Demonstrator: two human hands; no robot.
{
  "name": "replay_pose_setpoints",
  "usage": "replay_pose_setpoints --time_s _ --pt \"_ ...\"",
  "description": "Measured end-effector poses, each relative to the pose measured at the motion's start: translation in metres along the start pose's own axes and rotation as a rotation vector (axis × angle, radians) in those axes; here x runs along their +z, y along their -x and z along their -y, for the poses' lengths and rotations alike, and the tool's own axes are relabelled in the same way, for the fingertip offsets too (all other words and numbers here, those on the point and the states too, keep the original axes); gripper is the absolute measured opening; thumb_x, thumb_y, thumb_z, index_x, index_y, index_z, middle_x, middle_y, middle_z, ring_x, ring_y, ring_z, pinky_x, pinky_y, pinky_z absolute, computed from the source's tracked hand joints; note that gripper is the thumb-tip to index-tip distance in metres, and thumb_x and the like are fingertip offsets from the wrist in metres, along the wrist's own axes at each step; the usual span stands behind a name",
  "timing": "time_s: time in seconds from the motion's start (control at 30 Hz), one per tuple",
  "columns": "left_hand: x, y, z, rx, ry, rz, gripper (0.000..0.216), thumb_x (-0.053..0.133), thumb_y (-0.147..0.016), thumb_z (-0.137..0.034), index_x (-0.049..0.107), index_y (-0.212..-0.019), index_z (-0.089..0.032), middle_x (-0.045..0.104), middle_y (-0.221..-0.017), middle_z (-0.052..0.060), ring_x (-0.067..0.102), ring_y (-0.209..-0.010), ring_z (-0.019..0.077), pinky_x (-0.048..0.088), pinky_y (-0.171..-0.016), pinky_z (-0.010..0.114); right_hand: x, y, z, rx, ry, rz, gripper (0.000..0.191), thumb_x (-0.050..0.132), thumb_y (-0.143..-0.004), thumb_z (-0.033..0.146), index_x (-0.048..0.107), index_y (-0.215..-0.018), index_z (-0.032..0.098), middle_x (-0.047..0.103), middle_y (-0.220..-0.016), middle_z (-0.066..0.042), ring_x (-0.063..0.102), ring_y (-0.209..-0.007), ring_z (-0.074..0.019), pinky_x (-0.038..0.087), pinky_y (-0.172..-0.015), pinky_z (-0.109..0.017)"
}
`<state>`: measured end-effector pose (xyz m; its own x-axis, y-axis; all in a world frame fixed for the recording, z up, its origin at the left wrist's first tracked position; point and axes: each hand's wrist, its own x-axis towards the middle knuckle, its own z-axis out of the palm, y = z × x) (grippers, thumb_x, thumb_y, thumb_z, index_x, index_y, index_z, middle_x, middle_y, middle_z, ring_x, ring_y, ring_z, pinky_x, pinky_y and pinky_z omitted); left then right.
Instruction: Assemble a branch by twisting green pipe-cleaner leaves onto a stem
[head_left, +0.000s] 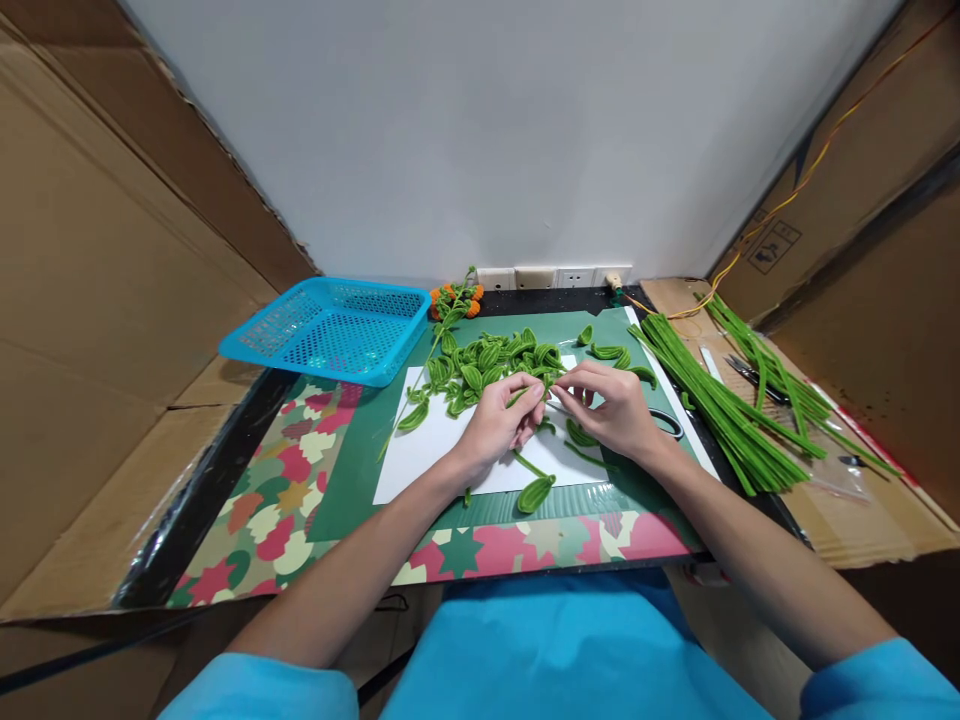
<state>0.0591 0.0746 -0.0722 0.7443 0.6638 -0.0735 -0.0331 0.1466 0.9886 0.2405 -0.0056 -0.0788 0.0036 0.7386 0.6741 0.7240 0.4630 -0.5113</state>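
Green is the small folded leaf of fuzzy wire [519, 398] that lies between the two hands, above the middle of the white paper sheet [420, 455]. The left hand [496, 422] has its fingers curled in and its grip is closed on the leaf. The thumb and the fingertips pinch it, so only a little green shows between the fingers. The right hand [613, 408] comes from the other side. Its thumb and first fingers are pressed together at the same spot, so its grip is also closed on the leaf. The two sets of fingertips almost touch each other. Most of the leaf is hidden by the fingers, and I cannot tell its full shape.

Just behind the hands is a loose pile of similar green wire leaves [487, 360], which reaches the far edge of the paper. One more green leaf with a short stem [535, 492] lies at the near edge of the paper, near the left wrist. The paper lies on a dark green cutting mat [352, 450], and the mat lies on a camouflage-patterned cover [270, 500] on the desk [191, 495]. To the right of the right hand is a thick bundle of straight green fuzzy wires [720, 405], well apart from the grip. A turquoise plastic basket with holes [330, 330] stands at the far left, and a stem with orange flowers [454, 298] lies beside it.
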Motion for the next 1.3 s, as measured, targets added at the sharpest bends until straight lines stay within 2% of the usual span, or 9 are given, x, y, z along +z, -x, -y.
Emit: replay_pose_setpoints --time_s 0.13,0.27,0.4,0.57,0.67,0.77,1.03,1.3 --pt "0.002 0.0 0.004 0.034 -0.023 -0.051 0.034 0.069 -0.096 -0.049 0.061 -0.088 -0.018 0.06 -0.07 -0.005 0.046 -0.039 0.0035 0.03 -0.035 0.016 0.012 0.007 0.005 0.014 0.122 -0.04 0.016 0.062 -0.101 0.021 0.071 -0.087 0.019 0.07 -0.078 -0.003 0.06 -0.057 -0.0119 0.044 -0.054 -0.025" --pt "0.002 0.001 0.005 0.086 -0.119 -0.12 0.031 0.07 -0.096 -0.049 0.064 -0.091 -0.018 0.059 -0.071 -0.005 0.045 -0.04 0.0041 0.032 -0.037 0.018 0.017 0.01 0.005 -0.017 0.182 -0.02 0.015 0.061 -0.099 0.018 0.069 -0.087 0.019 0.068 -0.078 -0.002 0.06 -0.058 -0.0114 0.043 -0.055 -0.024" --pt "0.001 0.002 0.002 0.173 -0.288 -0.105 0.03 0.067 -0.099 -0.046 0.067 -0.091 -0.017 0.061 -0.072 -0.003 0.048 -0.044 0.0054 0.04 -0.045 0.02 0.014 0.01 0.005 -0.058 0.186 -0.006 0.014 0.062 -0.098 0.016 0.069 -0.087 0.019 0.067 -0.076 -0.001 0.06 -0.058 -0.0119 0.043 -0.056 -0.025" --pt "-0.002 0.001 0.002 0.184 -0.294 -0.062 0.03 0.069 -0.097 -0.046 0.068 -0.094 -0.016 0.062 -0.071 -0.003 0.05 -0.045 0.007 0.043 -0.047 0.021 0.011 0.007 0.006 -0.015 0.153 -0.014 0.016 0.062 -0.099 0.021 0.066 -0.084 0.019 0.067 -0.077 -0.002 0.058 -0.056 -0.0111 0.041 -0.054 -0.025" --pt "-0.002 0.002 0.003 0.205 -0.31 -0.098 0.029 0.072 -0.095 -0.044 0.069 -0.103 -0.017 0.065 -0.075 -0.002 0.052 -0.047 0.0076 0.045 -0.049 0.021 0.01 0.006 0.006 0.002 0.154 -0.012 0.016 0.061 -0.099 0.022 0.065 -0.084 0.02 0.066 -0.077 -0.001 0.058 -0.056 -0.0105 0.041 -0.054 -0.024" --pt "-0.001 0.002 0.001 0.226 -0.331 -0.148 0.028 0.075 -0.093 -0.043 0.072 -0.103 -0.017 0.068 -0.081 0.0 0.055 -0.049 0.0077 0.046 -0.048 0.021 0.009 0.005 0.007 0.01 0.133 -0.01 0.016 0.061 -0.1 0.023 0.064 -0.084 0.02 0.065 -0.076 -0.001 0.058 -0.057 -0.0112 0.042 -0.055 -0.025" --pt "0.001 0.003 -0.002 0.202 -0.281 -0.202 0.029 0.079 -0.089 -0.045 0.074 -0.096 -0.017 0.067 -0.074 -0.001 0.052 -0.045 0.0072 0.042 -0.043 0.02 0.008 0.005 0.006 0.022 0.108 0.003 0.016 0.061 -0.1 0.024 0.064 -0.084 0.021 0.066 -0.077 -0.002 0.056 -0.057 -0.0115 0.042 -0.055 -0.025" --pt "0.002 0.002 -0.005 0.092 -0.151 -0.162 0.033 0.079 -0.088 -0.048 0.073 -0.092 -0.015 0.068 -0.072 0.0 0.048 -0.043 0.0064 0.034 -0.037 0.02 0.009 0.007 0.002 -0.02 0.145 0.028 0.013 0.061 -0.102 0.024 0.069 -0.092 0.02 0.071 -0.084 -0.003 0.056 -0.057 -0.0111 0.043 -0.055 -0.025"
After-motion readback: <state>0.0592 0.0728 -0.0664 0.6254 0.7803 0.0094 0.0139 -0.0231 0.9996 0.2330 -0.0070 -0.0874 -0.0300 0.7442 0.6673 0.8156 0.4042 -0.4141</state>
